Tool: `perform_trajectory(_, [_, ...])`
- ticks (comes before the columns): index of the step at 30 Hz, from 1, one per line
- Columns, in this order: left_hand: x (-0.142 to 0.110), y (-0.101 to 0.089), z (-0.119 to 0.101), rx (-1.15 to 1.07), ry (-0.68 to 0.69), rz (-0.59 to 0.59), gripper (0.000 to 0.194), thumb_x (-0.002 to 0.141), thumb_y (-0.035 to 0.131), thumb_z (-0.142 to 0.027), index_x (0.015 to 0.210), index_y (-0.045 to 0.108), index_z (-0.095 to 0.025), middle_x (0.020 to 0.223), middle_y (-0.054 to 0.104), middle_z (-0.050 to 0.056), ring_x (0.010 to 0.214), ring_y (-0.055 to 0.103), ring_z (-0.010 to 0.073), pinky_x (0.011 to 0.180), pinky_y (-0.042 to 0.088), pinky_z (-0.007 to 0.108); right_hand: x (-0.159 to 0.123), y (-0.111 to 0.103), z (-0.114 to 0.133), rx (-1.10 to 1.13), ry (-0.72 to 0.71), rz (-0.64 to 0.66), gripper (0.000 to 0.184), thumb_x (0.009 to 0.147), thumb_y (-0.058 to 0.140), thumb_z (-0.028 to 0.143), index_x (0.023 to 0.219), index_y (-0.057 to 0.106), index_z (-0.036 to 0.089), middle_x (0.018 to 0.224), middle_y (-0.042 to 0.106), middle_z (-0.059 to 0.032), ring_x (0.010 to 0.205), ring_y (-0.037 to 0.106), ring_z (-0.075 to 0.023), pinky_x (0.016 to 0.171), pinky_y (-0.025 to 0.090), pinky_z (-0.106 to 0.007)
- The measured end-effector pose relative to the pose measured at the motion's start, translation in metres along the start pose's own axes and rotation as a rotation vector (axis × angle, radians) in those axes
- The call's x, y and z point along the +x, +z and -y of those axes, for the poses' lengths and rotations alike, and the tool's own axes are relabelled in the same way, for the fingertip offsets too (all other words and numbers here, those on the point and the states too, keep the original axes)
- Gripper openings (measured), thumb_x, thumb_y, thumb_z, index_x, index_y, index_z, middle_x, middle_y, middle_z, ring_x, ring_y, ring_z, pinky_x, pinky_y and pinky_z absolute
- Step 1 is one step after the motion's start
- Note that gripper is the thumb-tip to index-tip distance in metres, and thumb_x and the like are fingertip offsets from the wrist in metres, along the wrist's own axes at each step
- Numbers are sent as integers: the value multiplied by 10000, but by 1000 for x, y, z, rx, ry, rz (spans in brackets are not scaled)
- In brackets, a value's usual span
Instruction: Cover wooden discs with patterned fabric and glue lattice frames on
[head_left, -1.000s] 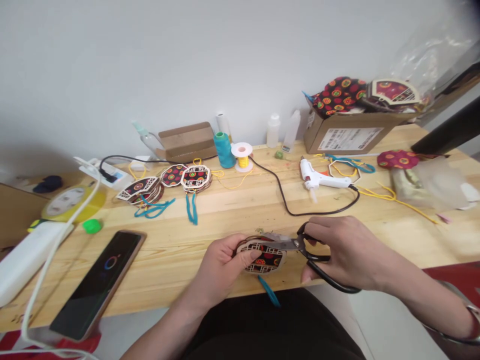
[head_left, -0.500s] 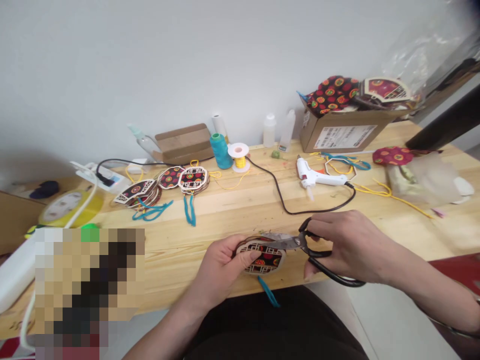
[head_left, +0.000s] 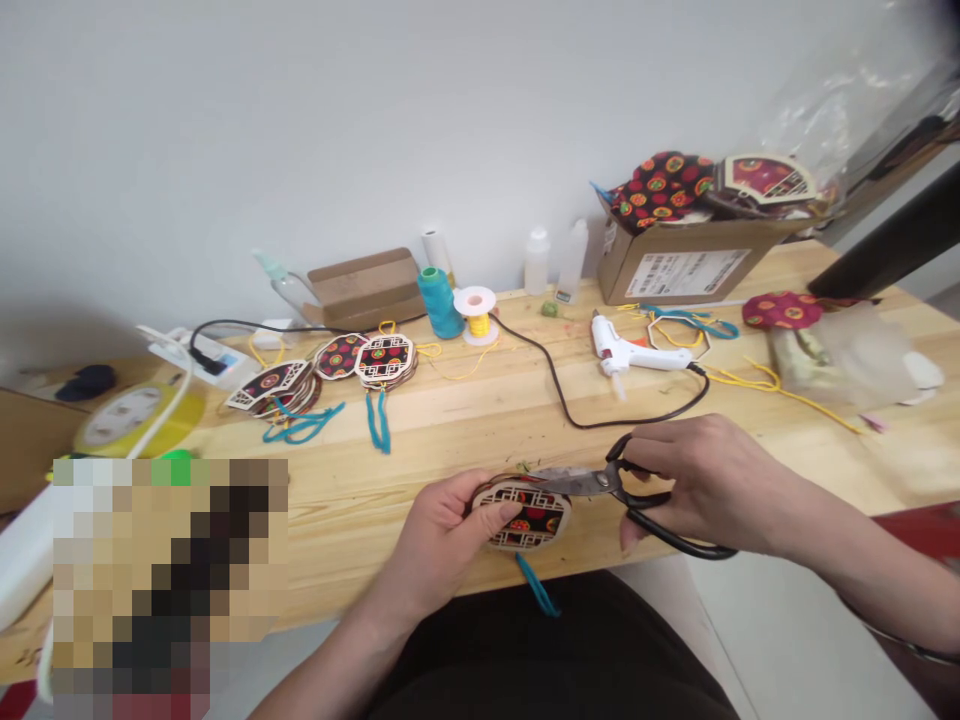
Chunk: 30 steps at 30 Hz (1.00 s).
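My left hand (head_left: 442, 530) pinches a small fan-shaped ornament (head_left: 529, 515) with a pale wooden lattice over red and black fabric, at the near edge of the wooden table (head_left: 465, 420). A blue tassel (head_left: 536, 582) hangs from it below the table edge. My right hand (head_left: 705, 480) grips black-handled scissors (head_left: 622, 490), and the blades lie across the ornament's upper edge.
Finished ornaments (head_left: 345, 365) with blue tassels lie at the back left. A white glue gun (head_left: 637, 355) with a black cord, a teal thread spool (head_left: 436, 300), a yellow cord reel (head_left: 477, 312) and bottles stand behind. A cardboard box (head_left: 690, 265) holds patterned fabric at the back right.
My right hand and the scissors have shifted slightly right and up along the ornament's edge. My left hand keeps the ornament in the same place.
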<state>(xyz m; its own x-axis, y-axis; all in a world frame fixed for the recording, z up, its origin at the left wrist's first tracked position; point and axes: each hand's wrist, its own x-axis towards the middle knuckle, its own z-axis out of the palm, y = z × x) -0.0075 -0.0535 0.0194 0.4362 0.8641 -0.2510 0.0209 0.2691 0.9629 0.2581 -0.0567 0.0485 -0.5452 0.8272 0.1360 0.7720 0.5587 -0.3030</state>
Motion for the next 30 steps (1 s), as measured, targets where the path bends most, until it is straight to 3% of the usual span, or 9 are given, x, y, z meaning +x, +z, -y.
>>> perform_trajectory(8, [0,0,2,-14,-7,-7,143,794,676,-268,901,729,-188,862,752,25,777,689,151,714,557,234,3,-1,-1,3,-5,26,510,707,627,669,575,509,191,566,553,2,492,485,-118,466,249,-273])
perform_trajectory(22, [-1,-1,5,-21,-2,-11,128,801,670,-241,905,728,-194,872,753,5,787,693,134,725,557,210,7,-6,-2,100,48,211,508,726,629,642,581,494,174,603,547,-3,528,438,-105,499,251,-257])
perform_trajectory(30, [1,0,5,-41,3,15,140,817,659,-236,937,727,-217,903,753,-8,827,694,123,749,550,190,6,-10,-4,64,14,186,485,738,635,616,593,490,176,610,553,-4,526,442,-109,505,253,-255])
